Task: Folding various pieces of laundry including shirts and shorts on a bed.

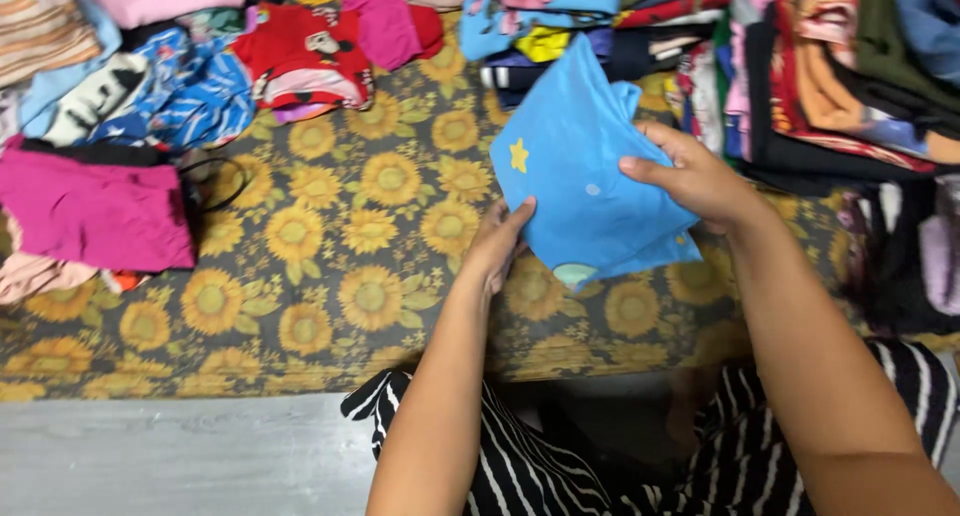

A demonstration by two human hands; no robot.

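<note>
A folded bright blue garment (575, 166) with a small yellow star and pale dots is held up above the sunflower-print cloth (340, 266). My right hand (690, 176) grips its right edge, thumb across the front. My left hand (500, 241) pinches its lower left corner from beneath. Both forearms reach in from the bottom over my black-and-white striped clothing (540, 466).
A folded magenta garment (95, 211) lies at the left. A red printed garment (305, 56) and blue patterned clothes (185, 91) sit at the back left. Stacks of folded clothes (830, 76) fill the back right. A grey floor strip (170, 456) runs along the bottom.
</note>
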